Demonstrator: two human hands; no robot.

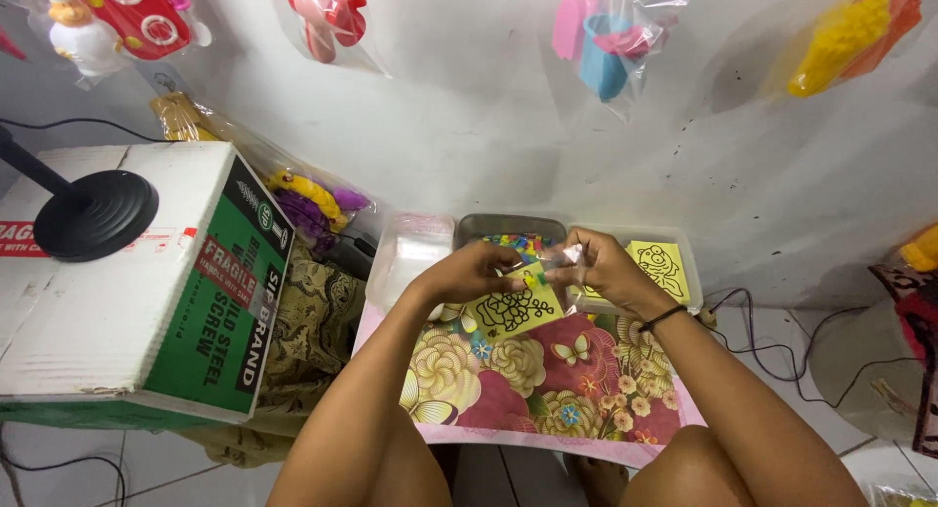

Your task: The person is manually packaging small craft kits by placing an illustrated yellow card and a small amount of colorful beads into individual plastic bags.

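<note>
I see the yellow card (516,310) with a black flower outline held above the flowered cloth (547,385). My left hand (479,273) pinches its top edge; my right hand (596,268) closes on a small clear bag (559,258). I judge bagging is underway; next needs the bag's mouth spread. The tray (511,226) beyond the cloth is mostly hidden.

A white and green cardboard box (137,282) with a red label (220,263) stands at left, clear bags of bright plastic toys (606,38) hang on the wall above, and a small clear bag (562,258) sits between both hands.
</note>
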